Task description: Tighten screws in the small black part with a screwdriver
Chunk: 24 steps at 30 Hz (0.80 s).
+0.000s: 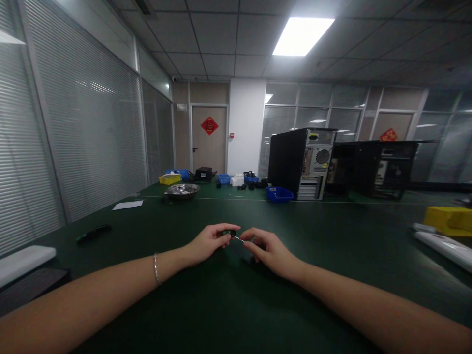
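Note:
Near the middle of the dark green table [206,305], my left hand [210,242] is closed on a small dark green object [229,233], pinched between thumb and fingers. My right hand [268,250] is just to its right, with thumb and fingers pinching a thin metal shaft [239,239]. The shaft points left and its far end meets the dark object. The details of the object and the far end of the shaft are too small to make out.
Behind stand a metal bowl [182,191], a yellow tray [170,179], a blue bin [279,194] and a computer tower [302,162]. A paper [127,205] and a dark green item [93,233] lie left. A yellow box [448,220] and a white device [446,248] are right.

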Tool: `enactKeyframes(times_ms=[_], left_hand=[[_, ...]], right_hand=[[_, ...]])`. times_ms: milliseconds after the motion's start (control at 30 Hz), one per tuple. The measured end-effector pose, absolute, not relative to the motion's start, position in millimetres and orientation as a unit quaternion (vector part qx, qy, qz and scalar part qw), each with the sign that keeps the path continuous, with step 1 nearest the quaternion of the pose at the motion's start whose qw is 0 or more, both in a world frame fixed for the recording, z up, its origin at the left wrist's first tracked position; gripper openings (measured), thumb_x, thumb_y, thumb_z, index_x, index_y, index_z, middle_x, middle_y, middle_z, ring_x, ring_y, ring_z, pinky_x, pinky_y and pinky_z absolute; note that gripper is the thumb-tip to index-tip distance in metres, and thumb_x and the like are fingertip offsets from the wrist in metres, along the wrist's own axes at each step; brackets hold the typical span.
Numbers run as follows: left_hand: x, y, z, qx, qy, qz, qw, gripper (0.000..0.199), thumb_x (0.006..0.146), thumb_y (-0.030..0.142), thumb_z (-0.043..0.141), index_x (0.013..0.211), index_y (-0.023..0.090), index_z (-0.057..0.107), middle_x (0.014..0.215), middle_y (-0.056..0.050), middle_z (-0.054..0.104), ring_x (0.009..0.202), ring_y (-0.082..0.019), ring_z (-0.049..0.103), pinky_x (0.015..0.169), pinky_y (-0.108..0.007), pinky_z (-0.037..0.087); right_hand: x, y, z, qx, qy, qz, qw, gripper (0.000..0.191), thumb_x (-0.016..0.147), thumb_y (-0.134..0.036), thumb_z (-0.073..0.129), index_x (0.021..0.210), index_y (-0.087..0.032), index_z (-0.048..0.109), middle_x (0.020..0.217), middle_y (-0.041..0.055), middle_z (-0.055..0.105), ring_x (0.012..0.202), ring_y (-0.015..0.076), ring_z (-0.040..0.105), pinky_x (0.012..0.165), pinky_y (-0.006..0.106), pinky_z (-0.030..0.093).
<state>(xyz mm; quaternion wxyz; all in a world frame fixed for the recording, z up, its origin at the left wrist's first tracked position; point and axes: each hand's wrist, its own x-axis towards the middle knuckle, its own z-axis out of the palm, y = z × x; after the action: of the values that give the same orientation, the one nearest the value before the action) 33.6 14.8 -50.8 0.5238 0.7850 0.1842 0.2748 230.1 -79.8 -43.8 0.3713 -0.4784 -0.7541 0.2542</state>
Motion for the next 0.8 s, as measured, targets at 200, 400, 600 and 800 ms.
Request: enactKeyframes(times_ms=[200,400,600,800], left_hand=[[34.0,11.1,-47.0,0.799,0.188,0.296,0.489,0.032,0.080,0.027,0.052,0.110,0.014,0.057,0.094,-0.006,0.058,0.078,-0.014,0.053,0.072,-0.029,0.044],[32.4,17.0,-51.0,0.812,0.179,0.326,0.451,0.032,0.079,0.026,0.054,0.109,0.016,0.059,0.101,-0.007,0.057,0.082,-0.015,0.055,0.075,-0.030,0.046],[32.5,17.2,-52.0,0.828,0.186,0.321,0.421,0.032,0.078,0.028,0.055,0.108,0.018,0.060,0.102,-0.007,0.058,0.086,-0.016,0.055,0.077,-0.029,0.045],[33.1,13.8,-49.5,0.831,0.183,0.312,0.422,0.033,0.080,0.032,0.053,0.110,0.018,0.060,0.103,-0.007,0.059,0.085,-0.016,0.055,0.076,-0.028,0.044]], right_hand=[[229.5,-79.4,-46.5,-0.482,-0.738,0.265,0.391,0.028,0.086,-0.038,0.047,0.103,-0.018,0.055,0.071,-0.0003,0.056,0.051,0.0078,0.051,0.044,0.018,0.042],[232.7,-73.9,-51.7,-0.495,-0.721,0.278,0.397,0.031,0.085,-0.041,0.046,0.106,-0.020,0.054,0.073,0.0005,0.056,0.051,0.0089,0.051,0.039,0.017,0.040],[231.4,-75.6,-49.4,-0.497,-0.722,0.278,0.393,0.029,0.085,-0.040,0.048,0.102,-0.019,0.056,0.074,0.0003,0.056,0.051,0.0081,0.051,0.041,0.018,0.041],[230.3,-78.9,-46.9,-0.494,-0.733,0.258,0.391,0.028,0.085,-0.038,0.048,0.103,-0.018,0.057,0.082,0.0018,0.058,0.053,0.0077,0.053,0.046,0.019,0.044]])
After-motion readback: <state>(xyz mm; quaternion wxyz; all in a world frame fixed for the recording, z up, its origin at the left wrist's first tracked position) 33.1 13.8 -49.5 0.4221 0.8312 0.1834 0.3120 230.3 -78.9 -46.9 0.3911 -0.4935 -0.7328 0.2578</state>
